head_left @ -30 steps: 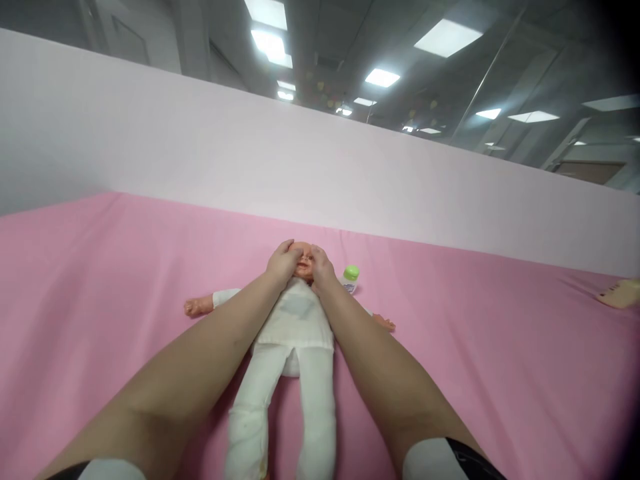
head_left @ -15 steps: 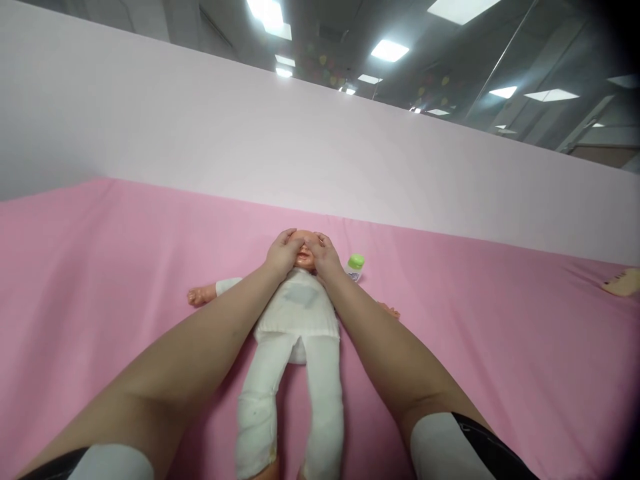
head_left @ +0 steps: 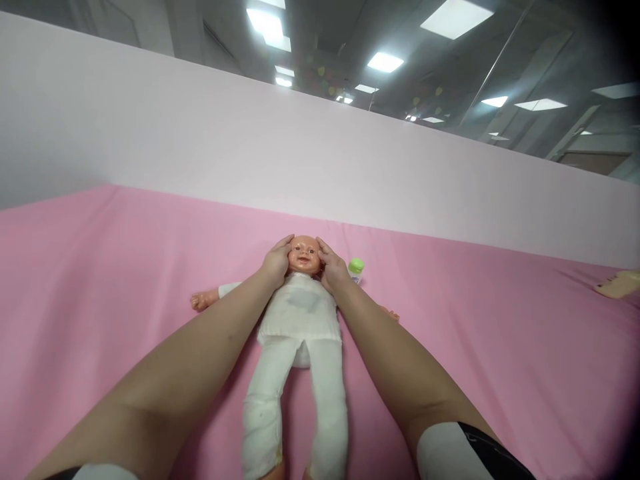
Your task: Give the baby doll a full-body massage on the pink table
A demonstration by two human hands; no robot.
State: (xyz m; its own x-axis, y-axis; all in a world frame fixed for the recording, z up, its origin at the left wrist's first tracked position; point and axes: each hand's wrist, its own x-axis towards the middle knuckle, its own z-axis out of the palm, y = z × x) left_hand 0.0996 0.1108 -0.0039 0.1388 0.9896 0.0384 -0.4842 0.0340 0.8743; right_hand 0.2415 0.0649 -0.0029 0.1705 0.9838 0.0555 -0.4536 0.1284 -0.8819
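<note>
A baby doll [head_left: 300, 313] in a cream-white suit lies on its back, its smiling face [head_left: 305, 255] uncovered. Along the left side of the head lies my left hand [head_left: 278, 262], fingers stretched out flat and touching it. My right hand [head_left: 332, 265] rests against the other side in the same way, fingers extended beside the temple and cheek. The doll's arms spread outward, partly hidden by my forearms. Just beyond my right wrist stands a small bottle with a green cap [head_left: 356, 265], its lower part covered by my arm.
A pink sheet [head_left: 450, 320] covers the padded surface under the doll. Behind it rises a pale wall [head_left: 260, 147], with glass above reflecting ceiling lights. At the far right edge lies a beige object [head_left: 619, 285] that I cannot identify.
My thumbs have left the doll's forehead and eyes, and both hands have slid outward and down to the sides of the head. The face now shows fully.
</note>
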